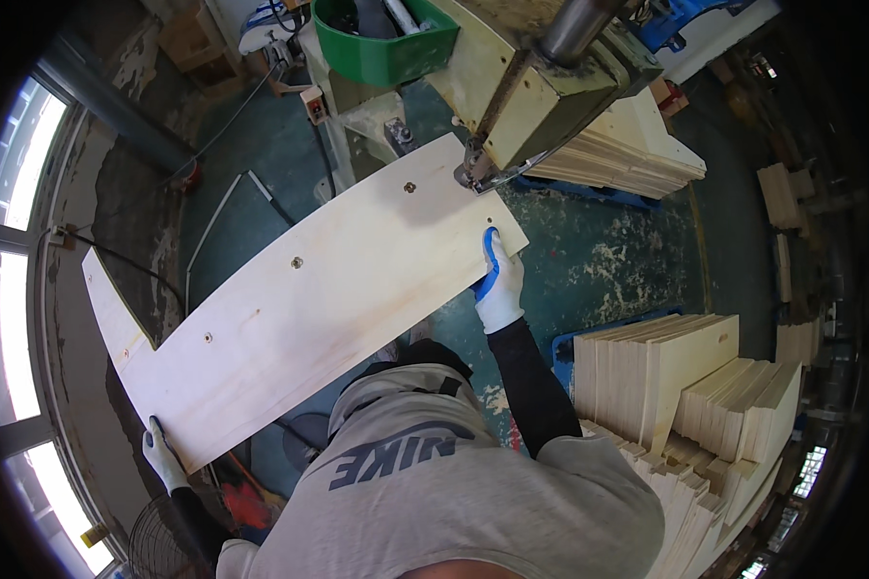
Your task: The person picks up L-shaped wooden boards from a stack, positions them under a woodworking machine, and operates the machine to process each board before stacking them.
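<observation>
A long pale plywood panel (328, 309), with a curved far edge and a notch at its left end, lies slanted in front of me. Several small round metal inserts sit in its face, among them a nut-like insert (296, 262) near the middle. My right hand (500, 287), in a white glove with blue coating, grips the near right edge, thumb on top and fingers hidden below. At the lower left corner my gloved left hand (166, 455) holds the panel's edge. The panel's far right end is beneath the metal tool (475, 176) of a greenish machine (531, 106).
A green bin (386, 53) with parts in it is fixed beside the machine. Stacked plywood panels (613, 154) stand behind it on a blue pallet. More stacked boards (647, 376) are at my right. A wire fan guard (169, 540) is at lower left, near the windows.
</observation>
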Demonstrator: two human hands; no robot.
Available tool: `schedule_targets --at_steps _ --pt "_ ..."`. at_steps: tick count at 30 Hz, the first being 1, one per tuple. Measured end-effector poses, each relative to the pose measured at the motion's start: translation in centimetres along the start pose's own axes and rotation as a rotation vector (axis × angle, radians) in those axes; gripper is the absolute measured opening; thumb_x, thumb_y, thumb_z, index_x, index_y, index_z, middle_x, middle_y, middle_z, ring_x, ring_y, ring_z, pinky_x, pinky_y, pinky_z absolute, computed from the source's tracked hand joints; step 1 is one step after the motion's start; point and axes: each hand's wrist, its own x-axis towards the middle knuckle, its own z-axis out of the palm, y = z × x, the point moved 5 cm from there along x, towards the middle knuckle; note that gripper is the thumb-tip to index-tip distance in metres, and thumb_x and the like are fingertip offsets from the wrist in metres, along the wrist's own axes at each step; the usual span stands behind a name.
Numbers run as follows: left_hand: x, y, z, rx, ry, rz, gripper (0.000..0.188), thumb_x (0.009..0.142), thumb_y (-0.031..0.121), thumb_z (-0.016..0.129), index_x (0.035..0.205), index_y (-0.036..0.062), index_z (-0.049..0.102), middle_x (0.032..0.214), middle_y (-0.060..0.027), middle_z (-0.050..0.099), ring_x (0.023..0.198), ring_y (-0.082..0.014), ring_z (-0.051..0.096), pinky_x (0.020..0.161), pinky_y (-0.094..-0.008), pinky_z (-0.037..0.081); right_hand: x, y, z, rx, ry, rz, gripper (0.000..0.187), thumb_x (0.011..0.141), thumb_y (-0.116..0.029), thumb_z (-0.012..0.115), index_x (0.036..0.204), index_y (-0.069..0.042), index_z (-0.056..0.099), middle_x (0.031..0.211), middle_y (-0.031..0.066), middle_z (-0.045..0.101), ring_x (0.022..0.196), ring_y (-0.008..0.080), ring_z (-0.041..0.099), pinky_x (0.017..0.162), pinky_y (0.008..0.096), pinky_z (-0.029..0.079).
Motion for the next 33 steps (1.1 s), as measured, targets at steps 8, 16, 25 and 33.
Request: schedule_targets --at_steps 8,16,25,33 --pt "3.1 -2.3 0.1 0.054 -0.043 0.008 0.046 0.102 0.039 0.063 0.068 0.0132 0.047 0.063 0.0096 0.033 0.056 -0.0045 0.028 0.052 -0.0282 0.019 0.1 0.1 -0.4 -0.007 0.035 -0.051 0.043 0.101 -0.02 0.065 0.133 0.008 0.057 0.128 0.0126 0.063 0.117 0.0169 0.062 0.101 0.0304 0.05" --pt "4.3 -1.6 0.9 0.054 -0.03 0.039 0.048 0.101 0.038 0.065 0.067 0.0119 0.044 0.063 0.0091 0.033 0.057 -0.0052 0.028 0.053 -0.0286 0.021 -0.8 1.3 -1.0 -0.128 0.132 -0.042 0.047 0.1 -0.032 0.068 0.129 0.003 0.06 0.12 0.006 0.064 0.105 0.0122 0.063 0.09 0.0273 0.051" --pt "8.2 0.0 2.0 0.008 -0.003 0.042 0.05 0.101 0.038 0.066 0.065 0.012 0.043 0.061 0.008 0.032 0.055 -0.0051 0.028 0.052 -0.0286 0.021 -4.8 1.3 0.8 -0.37 0.007 0.124 0.041 0.1 -0.049 0.062 0.107 -0.009 0.059 0.08 -0.0023 0.057 0.055 0.0064 0.05 0.046 0.0238 0.038" --pt "10.1 1.7 2.6 0.023 -0.019 0.128 0.049 0.101 0.036 0.066 0.065 0.0125 0.044 0.06 0.0088 0.033 0.054 -0.0042 0.028 0.051 -0.028 0.02 -5.2 1.5 1.3 -0.366 -0.002 0.126 0.03 0.102 -0.04 0.061 0.097 -0.011 0.058 0.081 -0.0052 0.05 0.065 0.0037 0.045 0.056 0.0211 0.036"
